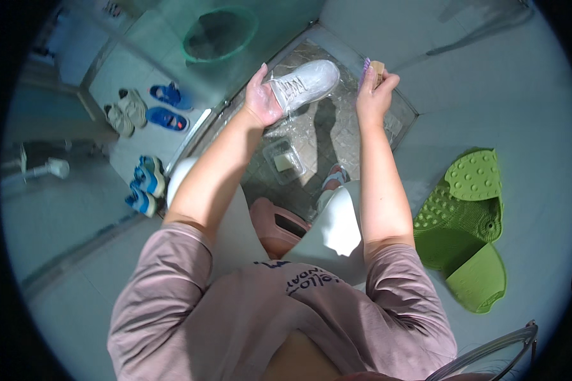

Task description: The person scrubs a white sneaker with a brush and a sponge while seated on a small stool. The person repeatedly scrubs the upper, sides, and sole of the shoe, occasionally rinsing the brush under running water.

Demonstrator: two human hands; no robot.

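Note:
My left hand [260, 105] holds a white lace-up sneaker [313, 81] out in front of me, toe pointing to the far right. The thumb stands up beside the shoe's opening, while the other fingers are mostly hidden by the shoe. Some whitish wet film shows on that palm. To the right and apart from the sneaker, my right hand [375, 103] grips a small scrub brush [377, 70] with a wooden back and purple bristles. Below the sneaker, a pale block, probably soap [284, 162], lies in a clear plastic tray [270, 153] on the wet floor.
A pink plastic stool or basin [267, 219] stands close by my legs. Green studded mat [467, 219] leans folded at the right. Blue shoes [167, 119], blue-and-white shoes [147, 181] and pale shoes [127, 111] stand at left beyond the sill. A green-rimmed basin [251, 25] shows behind glass.

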